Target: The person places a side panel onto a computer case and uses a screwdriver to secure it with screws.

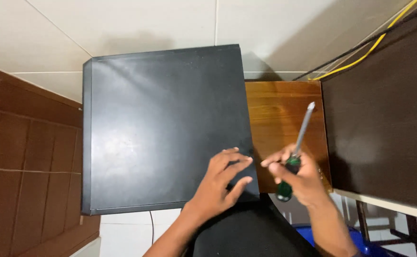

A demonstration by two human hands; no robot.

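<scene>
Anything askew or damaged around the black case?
Nothing broken. The black case overhangs the wooden stool, most of it over bare floor. Left hand rests flat on its corner; right hand holds a green-handled screwdriver. The panel shows only faint scuffs.

A: Case (161, 128) under the left hand (220, 183)?
B: Black sheet metal, smooth, dull sheen, faint scuffs.

A: Screwdriver (295, 152) in the right hand (299, 176)?
B: Bright bare-metal shaft; glossy green plastic handle, black at the collar.

A: Stool (284, 119) beneath that hand?
B: Varnished wood, orange-brown, glossy, grain showing.

A: Tabletop (384, 119) to its right?
B: Dark brown, matt, pale edge.

A: Floor (123, 24) beyond?
B: Cream tiles, smooth, slight shine.
</scene>
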